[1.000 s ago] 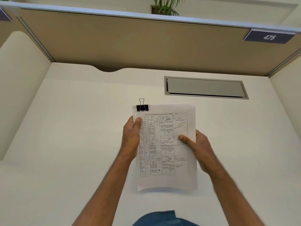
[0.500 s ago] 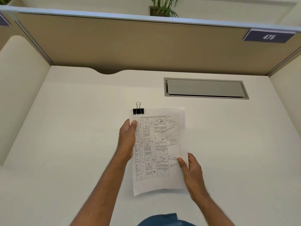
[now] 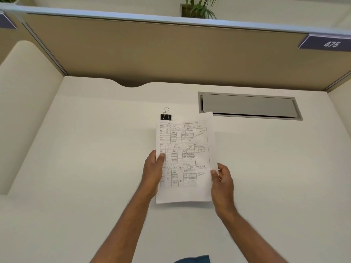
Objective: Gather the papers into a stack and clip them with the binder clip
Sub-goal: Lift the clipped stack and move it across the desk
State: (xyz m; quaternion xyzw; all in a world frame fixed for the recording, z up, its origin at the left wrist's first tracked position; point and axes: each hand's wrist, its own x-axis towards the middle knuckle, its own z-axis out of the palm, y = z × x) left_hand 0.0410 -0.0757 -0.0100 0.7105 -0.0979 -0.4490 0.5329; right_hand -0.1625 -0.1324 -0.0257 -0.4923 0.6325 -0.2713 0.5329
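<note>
Papers (image 3: 185, 160): one stack, printed top sheet facing up, held above the white desk (image 3: 95, 158). A grid form with handwritten entries; the text is too small to read. How many sheets lie under the top one cannot be told. The stack's upper right corner overlaps the near left corner of the grey cable hatch (image 3: 248, 106).

Binder clip (image 3: 166, 115): one, black with wire handles, clamped on the stack's upper left corner.

Left hand (image 3: 153, 171): pinches the stack's left edge, thumb on top, fingers underneath.

Right hand (image 3: 222, 181): at the lower right edge, fingers loosely parted, thumb tip at the paper's margin (whether it grips or only touches cannot be told).

Open room: bare desk surface on both sides of the stack and nearer the person; the tan partition (image 3: 171, 50) closes the far edge, cream side panels the left and right.

Label: one dark plate (image 3: 326, 43) on the partition's upper right, reading "475". One potted plant (image 3: 199, 8) behind the partition.
</note>
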